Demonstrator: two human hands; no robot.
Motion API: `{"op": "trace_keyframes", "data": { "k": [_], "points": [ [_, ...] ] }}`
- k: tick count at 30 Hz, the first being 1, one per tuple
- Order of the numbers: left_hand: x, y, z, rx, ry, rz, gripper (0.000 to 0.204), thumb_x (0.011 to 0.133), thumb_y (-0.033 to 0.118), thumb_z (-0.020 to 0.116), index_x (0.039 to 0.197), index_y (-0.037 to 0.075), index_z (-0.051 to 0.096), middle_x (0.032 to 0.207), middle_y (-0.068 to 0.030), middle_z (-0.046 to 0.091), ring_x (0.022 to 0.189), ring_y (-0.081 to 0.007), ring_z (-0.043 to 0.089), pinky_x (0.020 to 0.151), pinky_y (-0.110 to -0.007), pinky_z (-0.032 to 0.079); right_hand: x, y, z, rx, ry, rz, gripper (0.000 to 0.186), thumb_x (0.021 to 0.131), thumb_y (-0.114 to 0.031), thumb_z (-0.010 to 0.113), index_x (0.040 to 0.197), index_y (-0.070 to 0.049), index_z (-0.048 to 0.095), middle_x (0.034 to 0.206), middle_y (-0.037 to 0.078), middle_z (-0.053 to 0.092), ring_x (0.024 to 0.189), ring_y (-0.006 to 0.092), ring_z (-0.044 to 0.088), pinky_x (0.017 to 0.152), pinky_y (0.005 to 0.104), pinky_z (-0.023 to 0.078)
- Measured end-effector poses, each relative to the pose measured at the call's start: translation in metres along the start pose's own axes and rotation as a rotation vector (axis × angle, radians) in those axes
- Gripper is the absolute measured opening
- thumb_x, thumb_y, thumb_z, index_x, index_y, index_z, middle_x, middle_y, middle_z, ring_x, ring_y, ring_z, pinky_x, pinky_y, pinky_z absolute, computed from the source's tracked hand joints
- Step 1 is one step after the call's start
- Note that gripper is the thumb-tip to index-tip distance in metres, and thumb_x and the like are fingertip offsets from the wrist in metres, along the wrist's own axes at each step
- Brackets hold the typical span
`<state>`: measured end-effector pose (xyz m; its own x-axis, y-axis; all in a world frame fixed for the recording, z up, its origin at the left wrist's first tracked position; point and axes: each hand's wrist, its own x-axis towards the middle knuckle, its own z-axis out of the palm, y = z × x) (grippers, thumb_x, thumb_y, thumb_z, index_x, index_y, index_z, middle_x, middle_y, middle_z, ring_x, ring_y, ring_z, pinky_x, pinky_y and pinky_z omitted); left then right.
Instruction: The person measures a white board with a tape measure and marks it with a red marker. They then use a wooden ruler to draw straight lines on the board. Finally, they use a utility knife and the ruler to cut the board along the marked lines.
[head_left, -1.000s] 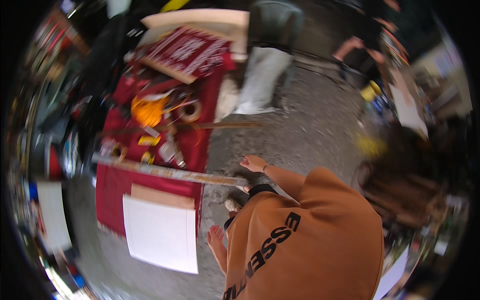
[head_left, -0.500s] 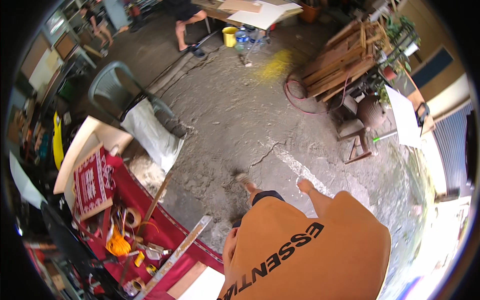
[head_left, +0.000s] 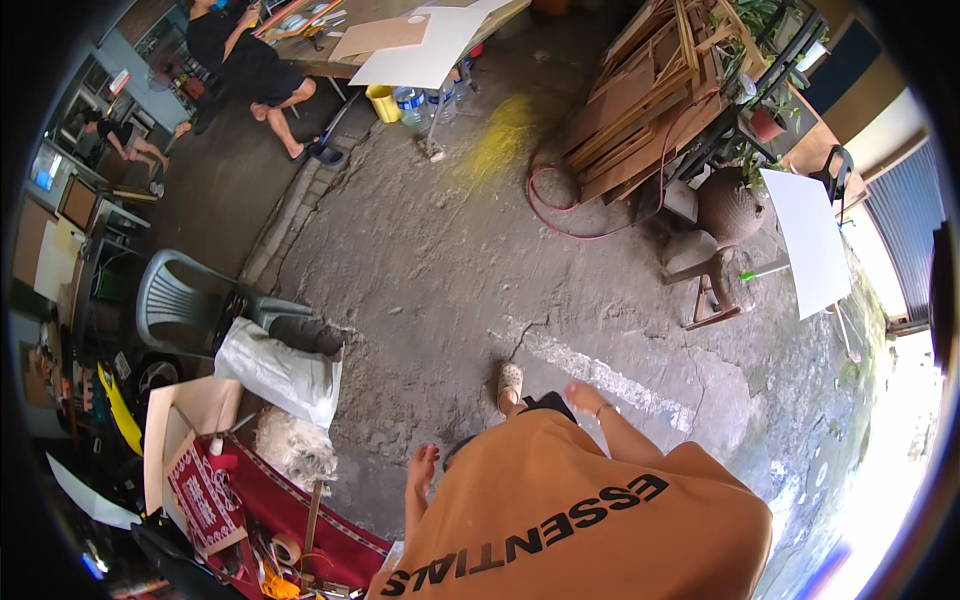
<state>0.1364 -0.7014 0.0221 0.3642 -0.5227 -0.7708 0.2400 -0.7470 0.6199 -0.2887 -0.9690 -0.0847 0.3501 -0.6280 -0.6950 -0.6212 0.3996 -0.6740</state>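
Observation:
My left hand (head_left: 423, 464) hangs beside my orange shirt (head_left: 580, 530), loosely curled with fingers apart and nothing visible in it. My right hand (head_left: 582, 398) hangs low on the other side, its fingers smeared by motion. One shod foot (head_left: 508, 385) stands on cracked concrete (head_left: 430, 280). At lower left, nearest my left hand, a red cloth (head_left: 340, 545) bears orange cord (head_left: 279, 583), a tape roll (head_left: 287, 550) and a red-and-white patterned board (head_left: 202, 497). A white shaggy thing (head_left: 295, 450) lies beside a white sack (head_left: 280, 370).
A green plastic chair (head_left: 175, 295) stands left. A person (head_left: 245, 65) is beside a board-covered table (head_left: 385, 50); another person (head_left: 127, 140) is farther back. A yellow bucket (head_left: 382, 103), stacked wood (head_left: 650, 110), a red hose (head_left: 545, 215) and a white panel (head_left: 800, 240) stand or lie ahead and right.
My view has swung right from the red cloth, which has slid toward the lower left, bringing more floor and the far table into view. My left hand shows again at my side.

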Motion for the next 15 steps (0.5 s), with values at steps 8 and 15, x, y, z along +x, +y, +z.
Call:
{"op": "trace_keyframes", "data": {
  "k": [8,15],
  "points": [
    [0.096,0.082,0.014,0.242,0.015,-0.129,0.037,0.097,0.044,0.063,0.094,0.007,0.066,0.082,-0.0032,0.068,0.070,-0.0185,0.062,0.058,-0.034,0.047,0.093,-0.251,-0.194,-0.034,0.543,-0.253,0.026,0.100,-0.026,0.060,0.103,0.000,0.065,0.083,0.007,0.070,0.072,0.0152,0.067,0.065,0.0311,0.054],
    [0.239,0.145,0.029,0.422,-0.160,-0.062,0.036,0.096,0.039,0.064,0.088,0.004,0.068,0.073,-0.0036,0.064,0.066,-0.0185,0.060,0.057,-0.036,0.047,0.163,-0.239,-0.240,0.044,0.487,-0.078,0.026,0.101,-0.026,0.060,0.103,0.000,0.066,0.083,0.008,0.071,0.070,0.0148,0.066,0.063,0.0308,0.054]
  ]
}}
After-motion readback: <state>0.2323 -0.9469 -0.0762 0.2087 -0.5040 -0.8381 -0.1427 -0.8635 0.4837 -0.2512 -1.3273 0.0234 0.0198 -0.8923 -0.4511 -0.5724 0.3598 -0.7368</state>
